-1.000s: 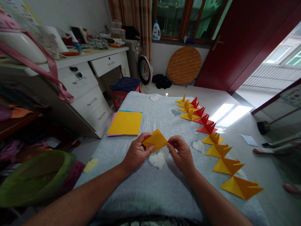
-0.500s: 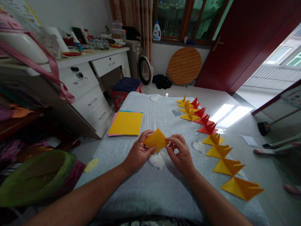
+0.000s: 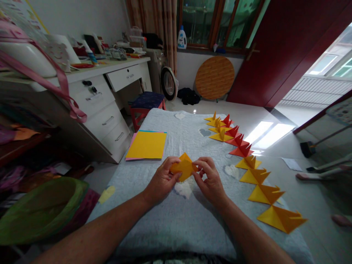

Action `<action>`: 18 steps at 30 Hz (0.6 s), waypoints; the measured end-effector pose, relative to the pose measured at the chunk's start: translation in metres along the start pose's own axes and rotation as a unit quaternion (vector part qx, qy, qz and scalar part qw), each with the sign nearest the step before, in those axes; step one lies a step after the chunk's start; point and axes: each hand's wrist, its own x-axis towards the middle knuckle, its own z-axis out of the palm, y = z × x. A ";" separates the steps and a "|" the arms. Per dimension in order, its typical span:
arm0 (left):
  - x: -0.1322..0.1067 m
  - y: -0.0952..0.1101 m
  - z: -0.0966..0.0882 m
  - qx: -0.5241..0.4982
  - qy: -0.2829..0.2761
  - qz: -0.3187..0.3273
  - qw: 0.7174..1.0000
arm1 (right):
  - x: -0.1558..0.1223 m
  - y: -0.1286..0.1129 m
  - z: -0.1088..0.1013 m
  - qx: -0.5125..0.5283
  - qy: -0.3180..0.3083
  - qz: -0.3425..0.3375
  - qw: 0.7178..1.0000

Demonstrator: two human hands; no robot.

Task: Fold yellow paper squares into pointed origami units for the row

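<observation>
A folded yellow origami paper (image 3: pixel 184 167), diamond-shaped, is held up between both hands above the cloth. My left hand (image 3: pixel 162 180) pinches its left corner, thumb in front and fingers behind. The fingertips of my right hand (image 3: pixel 209 178) close on its right corner. Left of and beyond my hands lies a stack of square paper sheets (image 3: pixel 147 145), yellow on top with pink and blue edges showing. Several yellow folded paper pieces (image 3: pixel 266 193) and red folded paper pieces (image 3: pixel 241 146) with pointed tips stand in rows to the right.
A pale blue cloth (image 3: pixel 165 227) with heart patches covers the surface before me. A green-lined bin (image 3: pixel 44 216) stands at the left, below a white desk (image 3: pixel 96 96) with drawers. A stool (image 3: pixel 147 102) is behind the surface's far left corner.
The folded paper has shifted slightly and tilted in my hands, and a crease shows across its upper part. My left fingers have closed in a little on it. The view has moved slightly.
</observation>
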 end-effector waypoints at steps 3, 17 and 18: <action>0.003 0.003 -0.002 0.042 -0.016 0.037 0.998 | 0.000 0.000 0.001 -0.006 0.000 -0.008 1.000; 0.008 0.007 -0.008 0.139 -0.029 0.101 0.985 | -0.003 0.005 -0.001 -0.101 0.010 -0.022 0.995; 0.008 0.005 -0.008 0.131 -0.026 0.095 0.987 | -0.002 0.005 -0.002 -0.106 0.013 -0.019 0.994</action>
